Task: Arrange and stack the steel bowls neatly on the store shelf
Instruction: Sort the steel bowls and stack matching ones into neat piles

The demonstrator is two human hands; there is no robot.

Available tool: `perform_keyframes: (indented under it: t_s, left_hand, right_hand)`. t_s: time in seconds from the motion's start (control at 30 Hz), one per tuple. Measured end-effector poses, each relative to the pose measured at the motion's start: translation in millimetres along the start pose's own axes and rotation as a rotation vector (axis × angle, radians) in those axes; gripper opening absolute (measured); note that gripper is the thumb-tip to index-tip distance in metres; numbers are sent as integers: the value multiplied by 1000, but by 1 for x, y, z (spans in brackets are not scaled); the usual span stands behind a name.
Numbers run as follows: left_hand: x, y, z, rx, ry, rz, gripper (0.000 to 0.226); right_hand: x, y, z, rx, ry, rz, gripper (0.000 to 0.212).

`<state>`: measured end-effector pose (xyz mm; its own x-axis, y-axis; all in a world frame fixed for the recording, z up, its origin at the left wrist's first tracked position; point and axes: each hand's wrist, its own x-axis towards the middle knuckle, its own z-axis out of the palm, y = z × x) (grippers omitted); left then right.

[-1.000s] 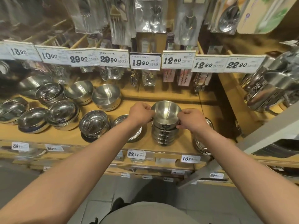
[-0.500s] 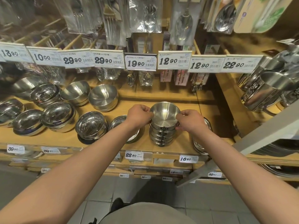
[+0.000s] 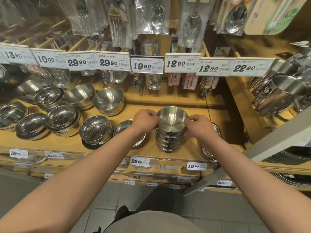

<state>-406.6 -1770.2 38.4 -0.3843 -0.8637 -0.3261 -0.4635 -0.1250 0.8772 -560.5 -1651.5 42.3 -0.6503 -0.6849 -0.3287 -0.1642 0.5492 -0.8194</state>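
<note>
We've got our left hand and right hand curled in on either side of the top bowl, fingers pinching its rim from left and right. That bowl sits on the stack of steel bowls, which stands on the wooden shelf above the 22.90 price tag. The top bowl looks tipped a touch toward us, so we'd say it isn't fully nested yet.

Here's the danger as we judge it. The stack is tall and narrow, and it stands close to the front lip of the shelf. If we press down unevenly, one side could seat before the other and the bowl may jam crooked. Push too hard sideways and the whole column could slide or topple off the edge toward the floor. Polished steel is slick, so a light pinch might slip as well.

Close on the left lies a shallow steel dish, partly hidden by our wrist. On the right, steel trays sit just beside the stack, so a swinging elbow or wrist could knock either one.
</note>
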Motion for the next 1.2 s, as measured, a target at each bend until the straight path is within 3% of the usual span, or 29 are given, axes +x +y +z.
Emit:
perform_keyframes:
  t_s: [0.1, 0.2, 0.27, 0.4, 0.57, 0.73, 1.0, 1.2]
  left_hand:
    - [-3, 0, -2, -42, -31, 0, 9]
    - [-4, -2, -5, -67, -40, -34, 22]
    - [-5, -5, -6, -126, -49, -135, 34]
    - [-13, -23, 0, -353, -176, -356, 68]
    - [-17, -47, 17, -519, -245, -493, 78]
    - [-12, -51, 31, -531, -280, -459, 70]
    - [10, -34, 43, -517, -251, -447, 43]
    - [31, -21, 55, -521, -231, -436, 37]
  right_hand:
    - [2, 3, -2, 41, -5, 31, 29]
    - [5, 9, -4, 195, -35, 120, 42]
    - [5, 14, -5, 243, -59, 196, 42]
    - [6, 32, 2, 395, -160, 313, 62]
    - [3, 55, 22, 590, -318, 373, 64]
    - [9, 64, 34, 667, -341, 315, 28]
    - [41, 65, 30, 687, -257, 331, 44]
    - [61, 58, 22, 699, -220, 340, 37]
